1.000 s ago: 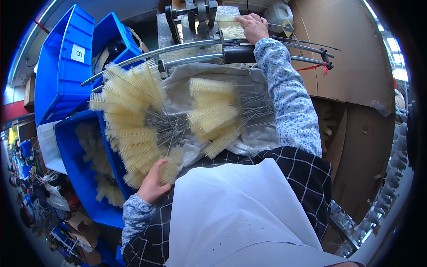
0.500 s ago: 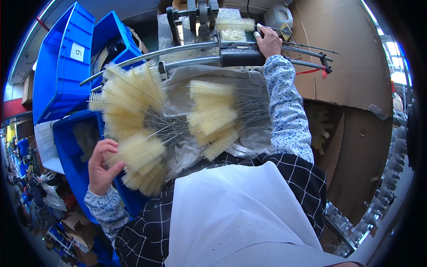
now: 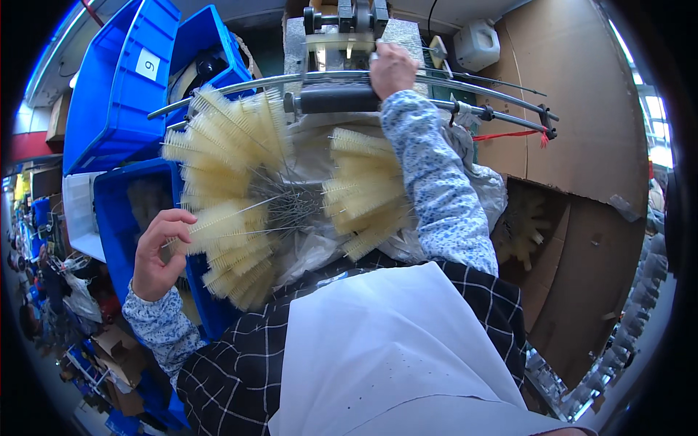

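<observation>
My left hand [image 3: 161, 254] is at the left edge of a heap of cream bristle brushes [image 3: 233, 218] with wire stems. Its fingers are curved, with a gap between thumb and forefinger, close beside the bristles of the nearest brush. My right hand [image 3: 393, 70] reaches over the metal rails to a brush [image 3: 338, 45] lying crosswise at the machine [image 3: 340, 20]. That brush looks blurred. My right fingers are closed at its right end, partly hidden by the back of the hand. A second heap of brushes [image 3: 363, 192] lies beside my right forearm.
Metal rails [image 3: 254, 85] with a black sleeve [image 3: 338, 99] cross in front of the machine. Blue bins [image 3: 109, 109] stand at the left, and cardboard [image 3: 574, 94] walls off the right. A white jug [image 3: 477, 45] stands at the back; a red ribbon [image 3: 509, 136] hangs from the rails.
My right hand, the brush at the machine and the black sleeve have moved left along the rails. My left hand has drawn slightly away from the near brush. The view has shifted a little.
</observation>
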Demonstrator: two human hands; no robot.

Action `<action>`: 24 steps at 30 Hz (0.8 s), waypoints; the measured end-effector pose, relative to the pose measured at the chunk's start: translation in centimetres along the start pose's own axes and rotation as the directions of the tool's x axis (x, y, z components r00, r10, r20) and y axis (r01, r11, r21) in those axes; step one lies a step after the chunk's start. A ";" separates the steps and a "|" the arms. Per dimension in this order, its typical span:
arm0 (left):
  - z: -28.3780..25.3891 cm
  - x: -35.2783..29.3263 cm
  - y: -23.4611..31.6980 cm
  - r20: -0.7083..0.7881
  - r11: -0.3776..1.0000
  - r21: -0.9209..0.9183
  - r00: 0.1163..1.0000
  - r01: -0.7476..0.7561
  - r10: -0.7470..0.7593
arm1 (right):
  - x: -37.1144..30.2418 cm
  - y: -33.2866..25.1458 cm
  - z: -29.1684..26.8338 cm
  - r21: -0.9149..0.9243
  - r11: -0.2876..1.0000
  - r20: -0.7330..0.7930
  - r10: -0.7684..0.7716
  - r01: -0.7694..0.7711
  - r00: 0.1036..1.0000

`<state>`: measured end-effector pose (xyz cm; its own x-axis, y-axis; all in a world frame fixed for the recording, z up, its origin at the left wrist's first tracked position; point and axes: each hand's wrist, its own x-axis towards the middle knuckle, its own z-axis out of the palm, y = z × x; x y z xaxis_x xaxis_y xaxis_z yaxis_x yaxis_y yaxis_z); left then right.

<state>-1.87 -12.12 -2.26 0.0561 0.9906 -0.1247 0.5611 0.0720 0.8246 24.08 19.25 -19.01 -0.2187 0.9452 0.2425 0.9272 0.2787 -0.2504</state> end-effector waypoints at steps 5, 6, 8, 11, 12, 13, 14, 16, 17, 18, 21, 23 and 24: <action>0.2 2.4 2.2 0.009 0.986 0.112 0.992 -0.126 0.126 | -0.4 -0.7 0.1 -0.011 0.999 -0.044 -0.036 0.035 0.998; 0.1 2.5 2.3 -0.014 0.987 0.086 0.990 -0.138 0.140 | -0.3 -0.3 -0.1 -0.016 0.999 -0.028 -0.034 0.033 0.999; -0.1 2.5 2.0 -0.076 0.985 0.037 0.982 -0.171 0.173 | -0.1 1.1 -0.5 -0.035 0.999 0.005 -0.033 0.033 0.999; -1.2 1.0 1.2 -0.236 0.975 -0.038 0.950 -0.218 0.203 | -0.1 4.2 -1.2 -0.032 0.999 -0.064 -0.040 0.038 0.997; -1.5 0.3 0.8 -0.324 0.971 -0.073 0.926 -0.229 0.194 | 0.1 5.4 -0.9 -0.028 0.999 -0.089 -0.036 0.034 0.995; -1.8 -0.5 0.0 -0.413 0.962 -0.109 0.892 -0.249 0.184 | 0.3 6.7 -0.8 -0.029 0.999 -0.122 -0.035 0.032 0.992; -2.3 -0.8 -1.1 -0.446 0.945 -0.193 0.882 -0.262 0.154 | 0.3 8.3 -1.3 -0.069 0.997 -0.128 -0.027 0.018 0.991; -2.6 -1.4 -2.0 -0.488 0.904 -0.317 0.867 -0.287 0.104 | 0.5 11.5 -1.8 -0.105 0.994 -0.152 -0.022 0.006 0.988; -2.5 -1.9 -1.6 -0.516 0.889 -0.356 0.854 -0.289 0.071 | 0.8 12.9 -1.1 -0.083 0.996 -0.167 -0.029 0.015 0.985; -2.4 -1.7 -1.8 -0.528 0.893 -0.341 0.846 -0.294 0.077 | 1.0 13.6 -2.7 -0.049 0.999 -0.090 0.010 -0.014 0.996; -2.1 -0.9 -1.6 -0.448 0.903 -0.325 0.887 -0.280 0.114 | 3.7 18.3 -2.6 0.170 0.985 -0.013 -0.042 0.043 0.999; -0.6 1.2 -0.7 -0.407 0.902 -0.311 0.899 -0.299 0.158 | 4.9 18.4 -4.6 -0.196 0.980 -0.011 -0.040 0.037 0.999; -0.1 2.2 0.5 -0.369 0.917 -0.278 0.913 -0.287 0.174 | 5.2 18.5 -4.4 -0.202 0.977 0.074 -0.058 0.072 0.996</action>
<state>-1.50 -9.93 -2.07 -0.1563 0.9597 0.2335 0.2692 -0.1860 0.9450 41.48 28.62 -18.24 -0.2937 0.9374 0.1870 0.9513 0.3057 -0.0383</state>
